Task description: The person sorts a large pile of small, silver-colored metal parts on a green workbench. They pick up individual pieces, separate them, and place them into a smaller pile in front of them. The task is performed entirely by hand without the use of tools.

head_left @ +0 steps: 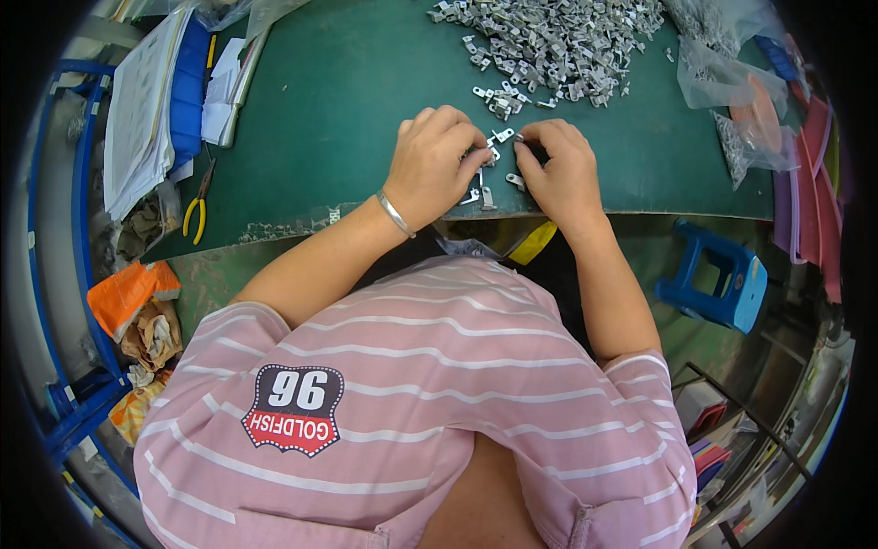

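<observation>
Both hands are over the near edge of a green-topped table. My left hand [439,157], with a metal bangle on its wrist, has its thumb and forefinger closed against small silver metal brackets [503,135]; whether one is in the pinch is hidden. My right hand [560,172] pinches a small metal bracket [519,137] between thumb and forefinger. A few more loose brackets [487,197] lie between the hands, close to the table edge. Beyond them spreads a large heap of similar brackets [572,46].
Clear plastic bags [722,78] with metal parts lie at the right. Yellow-handled pliers [195,215] rest at the table's left edge, near papers [142,119] and a blue bin [190,87]. A blue stool [718,279] stands on the floor at right.
</observation>
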Available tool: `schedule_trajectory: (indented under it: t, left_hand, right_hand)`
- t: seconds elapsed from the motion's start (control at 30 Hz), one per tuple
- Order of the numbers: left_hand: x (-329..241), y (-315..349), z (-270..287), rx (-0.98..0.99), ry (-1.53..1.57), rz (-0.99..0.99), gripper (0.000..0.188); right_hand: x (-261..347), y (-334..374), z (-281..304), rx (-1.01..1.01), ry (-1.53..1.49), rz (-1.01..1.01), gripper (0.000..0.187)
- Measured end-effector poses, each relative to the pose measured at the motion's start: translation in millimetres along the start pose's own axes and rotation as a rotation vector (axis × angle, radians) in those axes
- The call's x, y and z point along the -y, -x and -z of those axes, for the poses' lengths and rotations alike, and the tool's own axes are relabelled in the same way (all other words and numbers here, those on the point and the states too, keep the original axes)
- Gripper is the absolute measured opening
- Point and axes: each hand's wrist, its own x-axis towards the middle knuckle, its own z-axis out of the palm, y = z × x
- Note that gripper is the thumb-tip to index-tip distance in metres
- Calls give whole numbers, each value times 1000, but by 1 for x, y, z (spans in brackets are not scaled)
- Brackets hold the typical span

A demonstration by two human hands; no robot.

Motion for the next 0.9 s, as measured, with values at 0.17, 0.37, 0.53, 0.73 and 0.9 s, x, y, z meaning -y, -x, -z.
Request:
schedule_trajectory:
  t: [0.17, 0.37, 0.53, 0.73, 0.9]
  left_hand:
    - [3, 5, 7, -55, 7, -188, 13]
    - [8, 17, 16, 50, 68, -230, 13]
    - [20, 7, 13, -17, 71, 99, 13]
    - [20, 4, 11, 126, 33, 74, 14]
    - [18, 6, 13, 82, 180, 62, 13]
  right_hand:
    - [16, -5, 21, 247, -325, -299, 15]
    - [8, -14, -1, 96, 32, 151, 14]
    - [8, -18, -3, 55, 127, 205, 15]
    - [5, -9, 9, 101, 12, 179, 16]
    - [13, -10, 9, 129, -197, 160, 13]
